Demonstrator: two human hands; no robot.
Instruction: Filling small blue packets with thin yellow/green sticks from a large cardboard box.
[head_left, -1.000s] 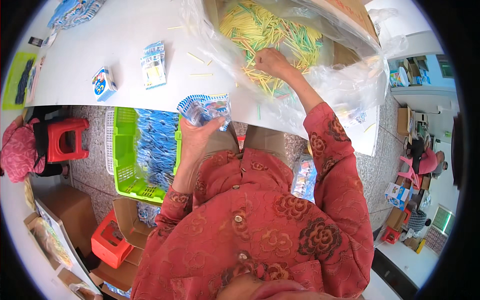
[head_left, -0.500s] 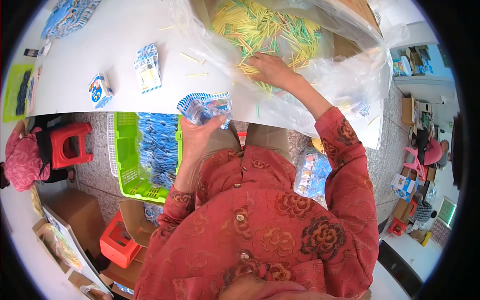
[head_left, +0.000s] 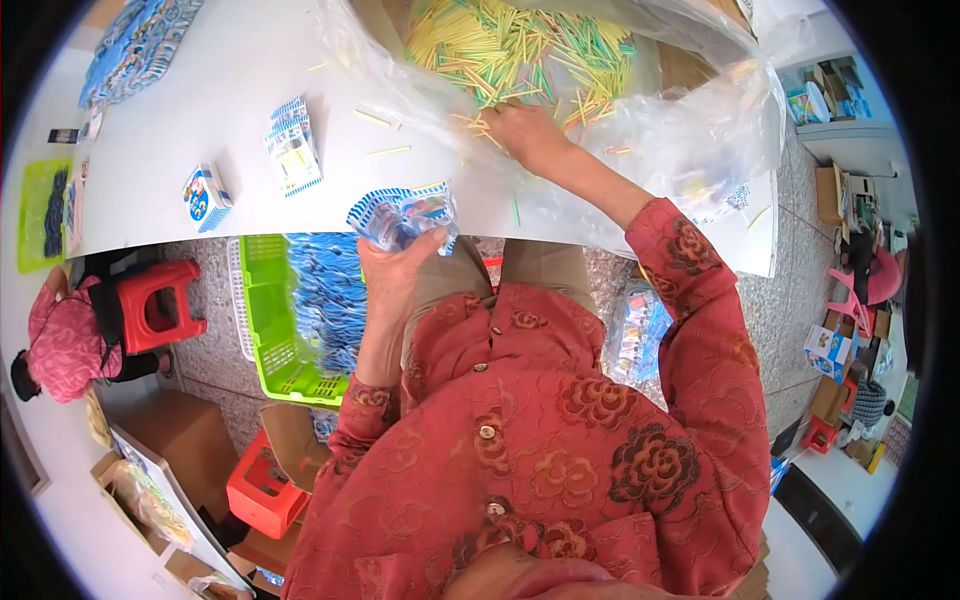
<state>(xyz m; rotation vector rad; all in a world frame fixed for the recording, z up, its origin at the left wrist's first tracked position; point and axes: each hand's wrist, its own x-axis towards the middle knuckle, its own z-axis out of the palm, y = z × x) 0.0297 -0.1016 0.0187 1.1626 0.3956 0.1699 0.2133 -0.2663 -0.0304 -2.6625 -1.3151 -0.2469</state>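
Observation:
Just over the table's front edge, my left hand (head_left: 395, 270) is closed on a blue-and-white plastic packet (head_left: 405, 215), thumb across its lower right side. Colourful print covers the packet, and its striped top edge gapes. My right hand (head_left: 525, 135) reaches to the near edge of a heap of short thin sticks (head_left: 520, 55), mostly yellow with some green and pink. Its fingers are curled together among the sticks; what they pinch is hidden. The heap lies in a large clear plastic bag (head_left: 690, 130).
The white table (head_left: 250, 70) bears a packet stack (head_left: 293, 150), a small packet pile (head_left: 206, 197) and loose sticks (head_left: 388, 151). Below stand a green basket (head_left: 268, 330) of blue packets and red stools (head_left: 160, 305). A person in pink (head_left: 70, 340) sits at the left.
My right hand has drawn slightly left and nearer the heap's edge, its fingers curling in more. My left hand still holds the packet. The whole view has shifted a little.

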